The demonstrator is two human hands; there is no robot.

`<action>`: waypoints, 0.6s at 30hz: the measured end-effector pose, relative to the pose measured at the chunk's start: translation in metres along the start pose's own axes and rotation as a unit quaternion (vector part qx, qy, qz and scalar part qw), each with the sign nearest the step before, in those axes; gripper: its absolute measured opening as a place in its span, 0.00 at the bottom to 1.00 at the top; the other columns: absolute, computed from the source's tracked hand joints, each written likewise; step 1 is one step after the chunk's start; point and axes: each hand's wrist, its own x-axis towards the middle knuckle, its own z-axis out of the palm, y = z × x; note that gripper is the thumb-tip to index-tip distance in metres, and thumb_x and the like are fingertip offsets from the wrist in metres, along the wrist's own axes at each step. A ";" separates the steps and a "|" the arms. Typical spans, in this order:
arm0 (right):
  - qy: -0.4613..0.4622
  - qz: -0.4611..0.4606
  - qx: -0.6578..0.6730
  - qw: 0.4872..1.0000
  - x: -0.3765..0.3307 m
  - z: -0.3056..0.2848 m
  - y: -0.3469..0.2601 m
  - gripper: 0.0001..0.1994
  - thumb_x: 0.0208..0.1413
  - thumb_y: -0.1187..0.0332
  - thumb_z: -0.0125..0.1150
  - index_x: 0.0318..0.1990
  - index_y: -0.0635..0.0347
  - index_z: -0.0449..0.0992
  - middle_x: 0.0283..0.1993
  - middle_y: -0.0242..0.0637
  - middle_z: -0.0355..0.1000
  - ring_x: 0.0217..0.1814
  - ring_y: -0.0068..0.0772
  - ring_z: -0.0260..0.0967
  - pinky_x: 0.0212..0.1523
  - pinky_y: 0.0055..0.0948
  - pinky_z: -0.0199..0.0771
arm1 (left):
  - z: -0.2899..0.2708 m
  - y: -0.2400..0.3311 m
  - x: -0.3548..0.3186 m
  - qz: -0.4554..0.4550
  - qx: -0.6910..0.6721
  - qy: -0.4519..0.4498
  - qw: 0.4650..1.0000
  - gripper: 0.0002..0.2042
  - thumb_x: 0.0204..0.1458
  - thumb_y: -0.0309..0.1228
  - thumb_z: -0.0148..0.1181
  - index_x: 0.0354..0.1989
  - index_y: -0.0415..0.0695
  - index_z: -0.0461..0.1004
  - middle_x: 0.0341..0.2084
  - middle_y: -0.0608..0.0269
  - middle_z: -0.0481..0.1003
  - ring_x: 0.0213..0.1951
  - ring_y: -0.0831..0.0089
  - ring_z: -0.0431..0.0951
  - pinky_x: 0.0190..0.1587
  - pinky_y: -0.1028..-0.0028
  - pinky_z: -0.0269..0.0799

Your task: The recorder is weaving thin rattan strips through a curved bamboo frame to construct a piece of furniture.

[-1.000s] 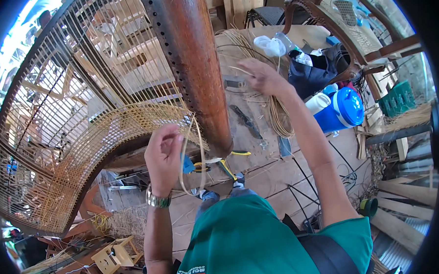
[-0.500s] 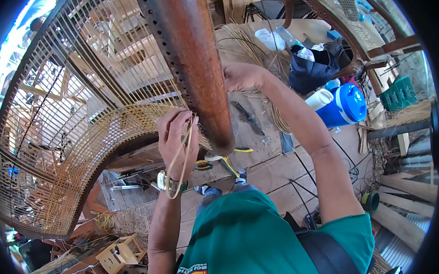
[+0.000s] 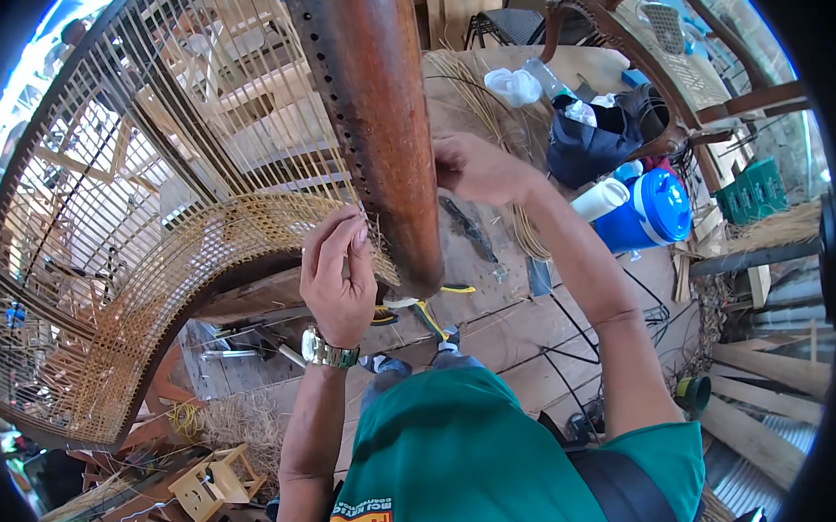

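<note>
A curved wooden furniture frame carries woven cane [image 3: 249, 226], dense along its lower band and made of spaced strands above. Its thick brown rail [image 3: 384, 122] rises in front of me, with a row of small holes down its left side. My left hand [image 3: 340, 288], with a watch at the wrist, is closed at the rail's left edge by the lower holes. Its thumb and fingertips come together there; anything pinched is too fine to make out. Beyond the rail's right side, my right hand [image 3: 484, 169] is curled, its fingertips partly hidden, and what they hold cannot be seen.
Yellow-and-black handled pliers [image 3: 430, 318] lie below the rail. Loose cane strands [image 3: 527, 233] lie on the board to the right, near a dark bag [image 3: 594, 137] and a blue water jug [image 3: 654, 211]. A carved chair frame [image 3: 682, 109] stands far right.
The cane loop that hung from my left hand over the wrist is gone from sight. My right hand has moved slightly right and down, out from behind the rail. The view has shifted a little.
</note>
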 end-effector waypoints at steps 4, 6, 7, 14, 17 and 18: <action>-0.064 -0.049 -0.013 0.997 0.004 0.009 -0.031 0.23 0.65 0.89 0.70 0.66 0.70 0.94 0.68 0.56 0.94 0.66 0.42 0.92 0.72 0.44 0.89 | 0.005 0.004 -0.010 0.014 0.022 0.003 1.000 0.12 0.81 0.21 0.76 0.68 0.39 0.92 0.66 0.48 0.94 0.65 0.51 0.96 0.69 0.55 0.92; -0.055 -0.063 -0.052 0.995 0.004 0.009 -0.031 0.22 0.66 0.89 0.72 0.65 0.70 0.94 0.67 0.55 0.94 0.67 0.44 0.92 0.72 0.43 0.89 | 0.001 0.004 -0.014 0.004 0.025 -0.001 1.000 0.13 0.81 0.21 0.75 0.69 0.38 0.92 0.68 0.47 0.94 0.66 0.51 0.95 0.70 0.55 0.92; -0.058 -0.067 -0.053 0.995 0.007 0.011 -0.030 0.22 0.66 0.89 0.72 0.65 0.70 0.94 0.67 0.55 0.94 0.67 0.44 0.92 0.72 0.43 0.89 | -0.004 0.003 -0.015 0.017 0.031 -0.011 0.999 0.16 0.81 0.21 0.75 0.72 0.39 0.90 0.69 0.47 0.94 0.66 0.51 0.95 0.70 0.55 0.92; 0.118 -0.090 -0.325 0.934 -0.019 -0.006 0.077 0.17 0.88 0.70 0.64 0.74 0.56 0.91 0.61 0.49 0.95 0.65 0.63 0.94 0.66 0.57 0.97 | -0.052 0.004 -0.028 -0.007 -0.005 -0.083 0.996 0.26 0.79 0.21 0.75 0.83 0.42 0.84 0.73 0.49 0.91 0.64 0.54 0.95 0.66 0.58 0.91; 0.056 -0.035 -0.058 0.996 -0.001 0.073 0.003 0.18 0.90 0.75 0.64 0.77 0.57 0.91 0.71 0.35 0.96 0.70 0.46 0.95 0.70 0.50 0.96 | -0.099 -0.018 -0.039 -0.048 -0.006 -0.077 0.996 0.27 0.78 0.22 0.77 0.83 0.42 0.84 0.75 0.48 0.89 0.70 0.53 0.92 0.69 0.57 0.90; 0.040 -0.095 0.130 0.986 0.000 0.085 -0.002 0.18 0.91 0.76 0.64 0.78 0.57 0.91 0.74 0.29 0.96 0.71 0.40 0.94 0.70 0.48 0.95 | -0.101 -0.020 -0.039 -0.046 -0.013 -0.076 0.996 0.27 0.78 0.22 0.77 0.83 0.42 0.84 0.75 0.48 0.89 0.70 0.53 0.92 0.69 0.57 0.90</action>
